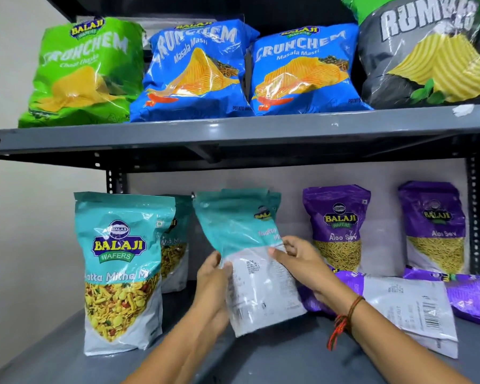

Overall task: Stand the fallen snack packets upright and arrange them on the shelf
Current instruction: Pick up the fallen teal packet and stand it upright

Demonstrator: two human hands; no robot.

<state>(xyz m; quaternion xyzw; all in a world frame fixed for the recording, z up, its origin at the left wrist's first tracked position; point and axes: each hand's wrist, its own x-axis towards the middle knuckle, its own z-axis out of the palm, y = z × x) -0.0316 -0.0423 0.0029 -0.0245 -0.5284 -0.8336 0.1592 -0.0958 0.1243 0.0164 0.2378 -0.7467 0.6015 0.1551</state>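
Both my hands hold a teal snack packet (244,245) above the lower shelf (275,356), its white back side facing me, tilted slightly left. My left hand (212,284) grips its lower left edge and my right hand (302,261) grips its right side. Another teal packet shows just behind the held one. An upright teal Khatta Mitha packet (122,273) stands at the front left, a second one (175,245) behind it. Two purple Aloo Sev packets (337,225) (434,225) stand at the back right. Fallen purple packets (416,309) (474,297) lie flat in front of them.
The upper shelf (233,131) carries a green Crunchem bag (83,73), two blue Crunchem bags (194,70) (302,70) and a grey Rumbles bag (430,51). A black perforated upright (473,217) stands at the right, another (114,181) at the back left.
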